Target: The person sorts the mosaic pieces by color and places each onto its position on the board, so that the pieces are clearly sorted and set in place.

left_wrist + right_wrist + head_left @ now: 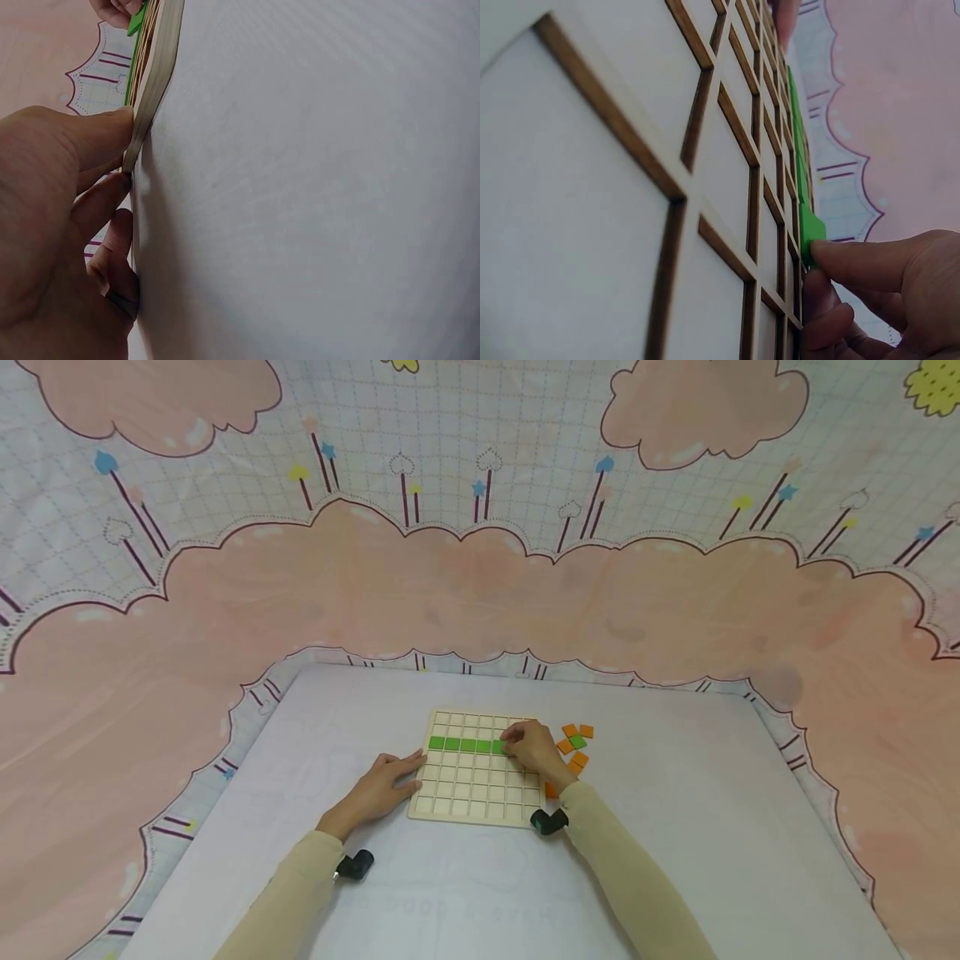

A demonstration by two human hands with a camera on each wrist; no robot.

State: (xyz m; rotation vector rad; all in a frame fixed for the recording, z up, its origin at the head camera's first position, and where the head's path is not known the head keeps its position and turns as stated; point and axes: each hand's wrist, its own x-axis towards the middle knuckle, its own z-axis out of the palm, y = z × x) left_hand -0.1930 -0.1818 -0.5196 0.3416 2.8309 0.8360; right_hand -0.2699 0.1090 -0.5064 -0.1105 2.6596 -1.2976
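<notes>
A pale wooden grid board (453, 789) lies on the white table. Across one of its upper rows runs a line of green square tiles (452, 744), set side by side from the left edge. At the right end of that line my right hand (534, 750) pinches a green tile (811, 229) between thumb and fingertips. That tile sits raised and tilted against its cell in the right wrist view. My left hand (384, 785) rests at the board's left side, thumb and fingers spread, fingertips touching the edge (159, 75).
Several orange tiles (587, 732) lie loose on the table right of the board, with one green tile (577, 742) among them. Part of this group is hidden behind the right wrist. Behind the table (360, 702) hangs a patterned cloth (480, 593).
</notes>
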